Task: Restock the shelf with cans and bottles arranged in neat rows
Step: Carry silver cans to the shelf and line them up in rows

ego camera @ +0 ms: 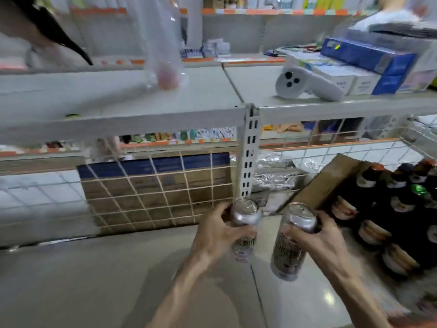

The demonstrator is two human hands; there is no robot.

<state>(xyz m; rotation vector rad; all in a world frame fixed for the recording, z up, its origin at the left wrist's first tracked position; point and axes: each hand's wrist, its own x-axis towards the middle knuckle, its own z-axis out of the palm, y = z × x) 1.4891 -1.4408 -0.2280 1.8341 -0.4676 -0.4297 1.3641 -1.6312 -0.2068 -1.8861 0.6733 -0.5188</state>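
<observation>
Head view: left hand (217,235) and right hand (324,242) partly hide blurred cans (287,254).

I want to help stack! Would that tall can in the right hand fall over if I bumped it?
Probably. The can is tall and narrow, so a bump could tip it. Lying down, its round side would likely roll. Its shiny metal may be slippery in the right hand.

Left hand (218,233), right hand (322,241), each gripping a can (287,253)
</observation>
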